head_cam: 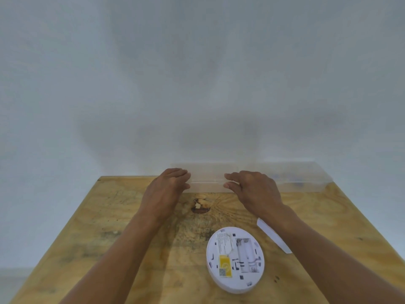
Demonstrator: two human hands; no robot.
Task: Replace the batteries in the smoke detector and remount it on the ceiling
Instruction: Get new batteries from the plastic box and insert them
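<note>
Left hand (168,185): fingers straight, reaching to the left end of a clear plastic lidded box (247,176) at the table's far edge; contact unclear.
Right hand (252,189): fingers relaxed, at the box front; grip unclear.
Round white plastic smoke detector (235,260): lay back-up on the plywood table (109,227), battery bay open.
White cover strip (274,235): beside detector, partly under right forearm.
</note>
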